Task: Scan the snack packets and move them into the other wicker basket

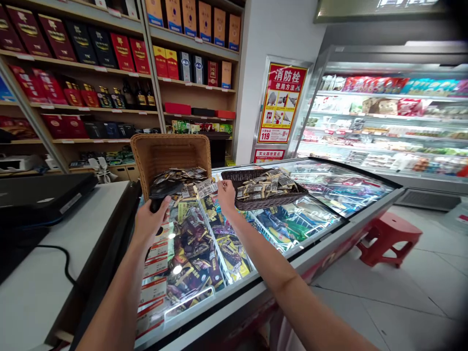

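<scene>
My left hand [150, 222] is closed on the near edge of a black item [166, 189], perhaps a bag or tray, at the mouth of a tan wicker basket [171, 144]. Small flat packets [190, 174] lie heaped in and before that basket, which is tipped toward me. Between the fingertips of my right hand [227, 197] is a clear and dark small packet [206, 187]. Just right of this hand, a dark brown woven basket [270, 201] holds a pile of similar packets [268, 184].
Both baskets stand on the glass top of a chest freezer [197, 292] full of wrapped ice creams. A white counter [40, 292] with a black device [44, 195] is at left. A red stool [393, 234] stands right, near a lit refrigerated display [380, 117]. Shelves of boxes [98, 80] line the back.
</scene>
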`<state>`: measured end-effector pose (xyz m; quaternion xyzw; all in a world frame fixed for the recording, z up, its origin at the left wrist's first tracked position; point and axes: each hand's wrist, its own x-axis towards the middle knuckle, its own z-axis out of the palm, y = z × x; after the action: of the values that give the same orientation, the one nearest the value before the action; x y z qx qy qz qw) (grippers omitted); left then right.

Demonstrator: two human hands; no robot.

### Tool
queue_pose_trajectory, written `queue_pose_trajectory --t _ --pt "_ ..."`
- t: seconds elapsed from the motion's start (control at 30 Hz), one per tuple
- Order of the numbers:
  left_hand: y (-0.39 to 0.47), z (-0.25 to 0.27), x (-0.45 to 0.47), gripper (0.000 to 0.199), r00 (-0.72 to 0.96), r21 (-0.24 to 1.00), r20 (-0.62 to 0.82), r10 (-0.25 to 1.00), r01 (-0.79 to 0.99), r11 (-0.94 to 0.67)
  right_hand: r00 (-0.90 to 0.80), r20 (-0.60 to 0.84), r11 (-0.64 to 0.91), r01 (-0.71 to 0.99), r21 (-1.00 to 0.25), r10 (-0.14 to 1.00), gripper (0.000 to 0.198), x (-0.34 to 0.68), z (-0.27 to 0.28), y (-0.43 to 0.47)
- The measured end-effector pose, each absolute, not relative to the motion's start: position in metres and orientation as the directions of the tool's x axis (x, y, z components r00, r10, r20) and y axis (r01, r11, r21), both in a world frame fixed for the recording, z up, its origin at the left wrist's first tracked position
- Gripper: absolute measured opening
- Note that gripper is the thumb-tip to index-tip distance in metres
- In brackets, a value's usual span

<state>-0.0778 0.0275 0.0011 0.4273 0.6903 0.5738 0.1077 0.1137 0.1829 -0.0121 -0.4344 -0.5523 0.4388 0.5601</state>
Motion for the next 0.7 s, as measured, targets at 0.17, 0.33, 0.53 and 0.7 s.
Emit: queue_pose_trajectory --t 0.17,0.33,0.53,0.7 --pt "0.022 0.011 -0.060 0.060 -0.327 0.893 0.231 0.916 0.445 -0.067 0.016 0.163 0.162 -0.228 -0.960 0.986 0.014 0.137 -0.029 0.184" --pt "0.022 0.013 -0.050 0.064 -0.293 0.856 0.210 0.933 0.516 -0.031 0.037 0.220 0.223 -0.213 -0.951 0.975 0.012 0.142 -0.024 0.184" --pt "0.027 0.008 -0.056 0.063 -0.343 0.825 0.228 0.911 0.565 0.006 0.054 0.237 0.242 -0.118 -0.963 0.970 0.014 0.147 -0.019 0.183" --pt "0.026 0.011 -0.053 0.057 -0.363 0.837 0.235 0.902 0.547 0.002 0.054 0.213 0.218 -0.127 -0.968 0.976 0.015 0.144 -0.021 0.182"
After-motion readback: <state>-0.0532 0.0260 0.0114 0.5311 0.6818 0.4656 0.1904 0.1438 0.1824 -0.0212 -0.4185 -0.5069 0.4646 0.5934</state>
